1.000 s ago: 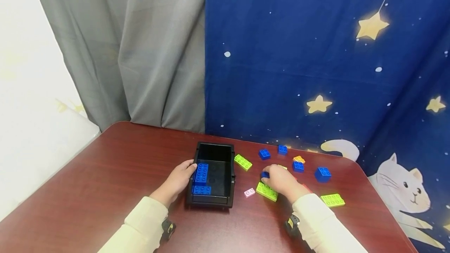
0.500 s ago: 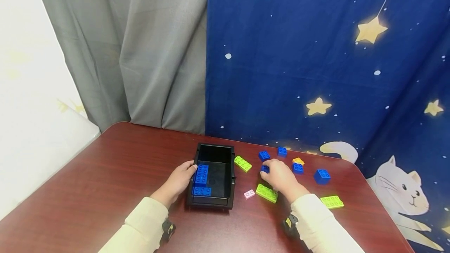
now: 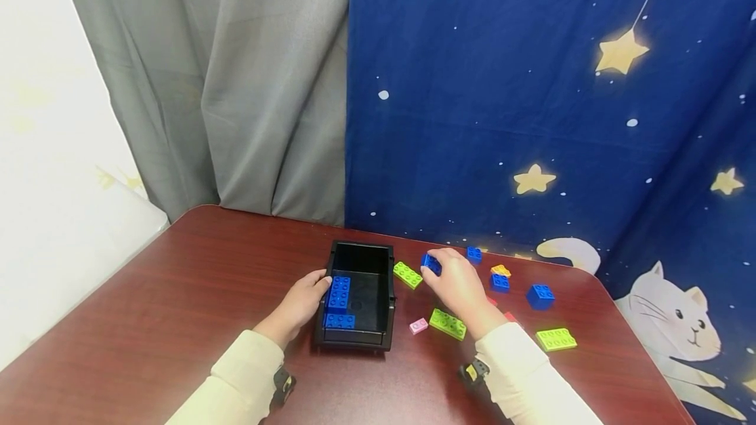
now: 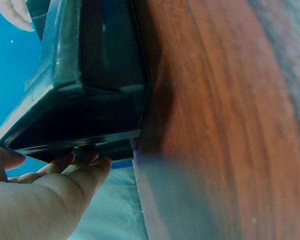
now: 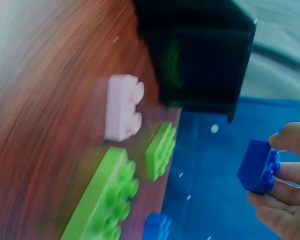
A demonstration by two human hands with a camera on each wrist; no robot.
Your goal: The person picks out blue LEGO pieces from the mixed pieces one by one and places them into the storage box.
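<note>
My left hand [image 3: 306, 297] grips the left wall of a black bin [image 3: 356, 340], thumb over the rim; the left wrist view shows its fingers [image 4: 92, 175] against the outer side. Inside the bin, along its left side, lie blue toy bricks [image 3: 339, 292]. My right hand [image 3: 461, 281] pinches a small blue brick [image 5: 255, 167] between thumb and fingers, held above the table to the right of the bin. Near that hand lie a green brick [image 3: 407, 275], a larger green brick [image 3: 447, 324] and a pink brick [image 3: 419, 326].
Farther right are more blue bricks [image 3: 540, 296], an orange piece [image 3: 501, 270] and a flat green brick [image 3: 556, 339]. Red pieces [image 3: 510, 317] lie partly behind the right forearm. Curtains [image 3: 277, 84] hang behind the table's [image 3: 236, 248] far edge.
My right hand has picked up the blue brick beside the larger green brick and moved it up and left toward the bin. The left hand and bin have stayed in place.
</note>
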